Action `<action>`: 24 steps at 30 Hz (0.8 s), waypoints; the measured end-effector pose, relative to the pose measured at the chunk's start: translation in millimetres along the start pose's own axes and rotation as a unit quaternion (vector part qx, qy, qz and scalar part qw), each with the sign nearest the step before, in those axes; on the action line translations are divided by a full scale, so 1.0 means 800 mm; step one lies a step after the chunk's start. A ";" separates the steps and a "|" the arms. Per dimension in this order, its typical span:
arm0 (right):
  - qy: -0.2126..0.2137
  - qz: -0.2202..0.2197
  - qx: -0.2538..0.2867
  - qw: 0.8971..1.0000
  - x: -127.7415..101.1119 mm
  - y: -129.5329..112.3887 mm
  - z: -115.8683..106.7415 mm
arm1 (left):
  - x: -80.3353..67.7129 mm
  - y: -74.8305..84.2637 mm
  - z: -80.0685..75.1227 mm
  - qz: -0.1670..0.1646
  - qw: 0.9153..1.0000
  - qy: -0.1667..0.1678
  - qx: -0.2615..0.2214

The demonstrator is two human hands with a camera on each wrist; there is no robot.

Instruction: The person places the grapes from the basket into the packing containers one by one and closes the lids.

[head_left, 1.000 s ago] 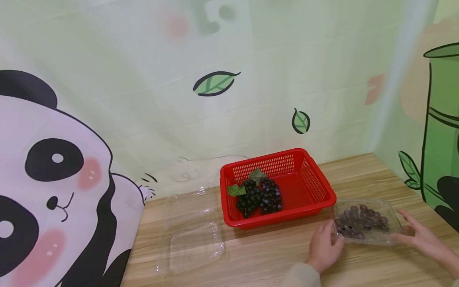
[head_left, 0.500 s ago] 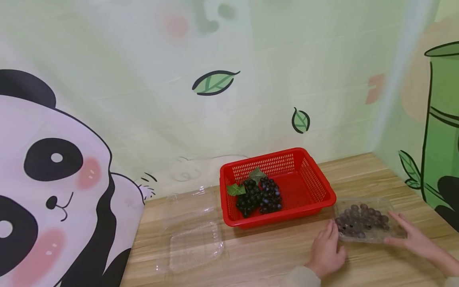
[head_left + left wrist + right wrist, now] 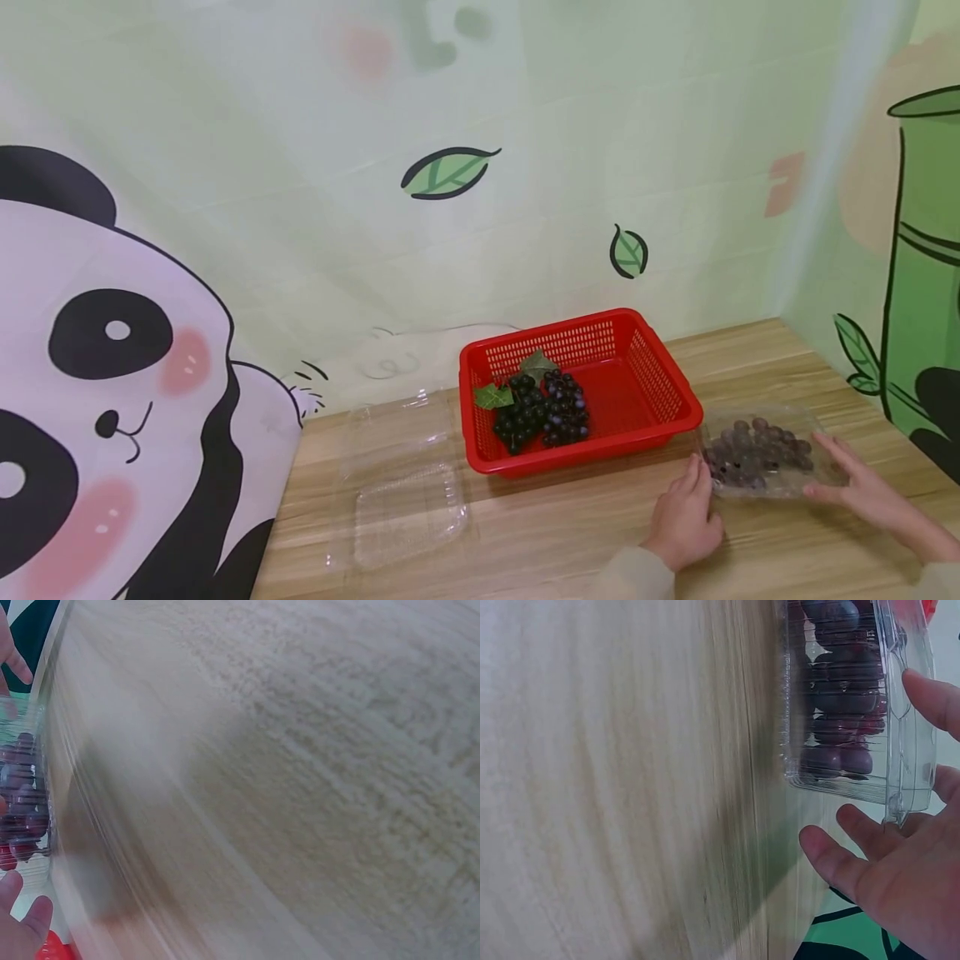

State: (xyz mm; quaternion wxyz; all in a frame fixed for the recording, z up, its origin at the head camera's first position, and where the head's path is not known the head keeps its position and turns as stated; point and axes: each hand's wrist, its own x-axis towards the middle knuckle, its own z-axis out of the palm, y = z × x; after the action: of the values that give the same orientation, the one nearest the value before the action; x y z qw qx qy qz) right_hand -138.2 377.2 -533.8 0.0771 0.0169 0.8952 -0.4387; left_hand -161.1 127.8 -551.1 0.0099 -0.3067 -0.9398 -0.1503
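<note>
Head view: left hand (image 3: 684, 517) and right hand (image 3: 862, 487), unclenched, flank the box (image 3: 780, 490) near the right edge of the surface (image 3: 540, 533), apparently steadying it.

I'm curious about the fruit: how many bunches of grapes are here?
3 visible: a black bunch and a bluish bunch in the red basket, and a reddish bunch in the clear box. Others underneath could be hidden.

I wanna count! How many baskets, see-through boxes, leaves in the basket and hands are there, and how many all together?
Baskets: 1 (red basket)
See-through boxes: 2 (grape box, open box)
Leaves in the basket: 2 (green leaf, greyish leaf)
Hands: 2 (left hand, right hand)
Total: 7
</note>
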 end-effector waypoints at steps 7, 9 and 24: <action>-0.010 -0.002 0.023 1.000 0.006 0.004 -0.006 | 0.006 0.003 -0.004 -0.001 1.000 -0.002 0.010; -0.011 -0.001 0.029 1.000 0.007 0.004 -0.008 | 0.007 0.004 -0.005 -0.002 1.000 -0.005 0.013; -0.020 0.012 0.041 0.999 0.021 0.005 -0.016 | 0.021 0.006 -0.016 -0.034 0.998 -0.053 0.012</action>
State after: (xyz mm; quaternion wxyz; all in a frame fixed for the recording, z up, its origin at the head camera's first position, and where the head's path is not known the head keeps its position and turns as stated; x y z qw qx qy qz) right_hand -156.1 389.4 -531.9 0.0997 0.0224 0.8745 -0.4742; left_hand -172.7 137.5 -535.8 -0.0412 -0.2820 -0.9507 -0.1224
